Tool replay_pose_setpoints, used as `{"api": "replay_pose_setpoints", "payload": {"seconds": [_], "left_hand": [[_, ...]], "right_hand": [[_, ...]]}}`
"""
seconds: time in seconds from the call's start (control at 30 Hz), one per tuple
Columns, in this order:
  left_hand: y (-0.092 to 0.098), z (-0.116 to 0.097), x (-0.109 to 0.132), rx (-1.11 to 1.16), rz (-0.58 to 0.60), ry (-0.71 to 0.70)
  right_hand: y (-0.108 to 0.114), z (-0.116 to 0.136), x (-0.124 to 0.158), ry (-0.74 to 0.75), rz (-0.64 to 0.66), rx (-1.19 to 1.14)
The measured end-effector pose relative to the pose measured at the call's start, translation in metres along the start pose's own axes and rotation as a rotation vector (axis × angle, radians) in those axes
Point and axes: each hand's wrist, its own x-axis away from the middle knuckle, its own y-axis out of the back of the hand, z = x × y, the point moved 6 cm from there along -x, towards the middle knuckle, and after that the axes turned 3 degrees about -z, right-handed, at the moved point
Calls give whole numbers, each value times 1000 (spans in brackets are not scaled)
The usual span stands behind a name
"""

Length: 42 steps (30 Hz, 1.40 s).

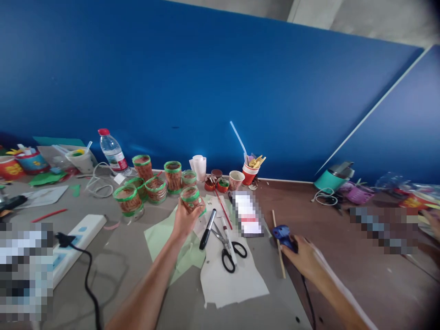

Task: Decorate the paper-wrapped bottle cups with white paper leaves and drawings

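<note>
My left hand (pixel 184 221) is closed around a small cup (pixel 189 195) with a green rim and brown sides, held above light green paper (pixel 161 236). Over on the right, my right hand (pixel 304 257) grips a blue glue gun (pixel 283 232), its black cord trailing toward the table's near edge. Beside the glue gun lies a thin wooden stick (pixel 279 256). Between my hands, black-handled scissors (pixel 228 261), a black marker (pixel 207 229) and a white pen (pixel 229 240) rest on white paper (pixel 233 288). Similar green-and-brown cups (pixel 128 200) stand at the left.
A water bottle (pixel 113 153) with a red cap stands near the blue partition (pixel 206 82). A phone (pixel 248 220) lies right of the scissors, before a red cup (pixel 250 174) of sticks. At left is a power strip (pixel 80 238). Another person's hand (pixel 431 224) shows far right.
</note>
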Motion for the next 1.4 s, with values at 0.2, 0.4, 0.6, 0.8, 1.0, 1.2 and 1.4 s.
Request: {"api": "replay_pose_setpoints", "payload": {"seconds": [0.2, 0.4, 0.6, 0.8, 1.0, 1.2, 1.4], "left_hand": [[2, 0, 2, -122, -48, -41], [-6, 10, 5, -84, 42, -19], [-8, 21, 8, -22, 93, 28], [-9, 16, 10, 16, 94, 27], [-12, 19, 11, 96, 129, 69], [-11, 22, 12, 81, 144, 70], [-12, 23, 13, 58, 159, 96]], "right_hand": [[29, -1, -5, -200, 29, -759], [59, 76, -7, -159, 180, -1383], [43, 158, -7, 102, 417, -1628], [17, 192, -11, 215, 700, -1721], [8, 201, -15, 307, 736, -1626], [-3, 199, -14, 270, 699, -1549], [-13, 195, -11, 239, 693, -1500]]}}
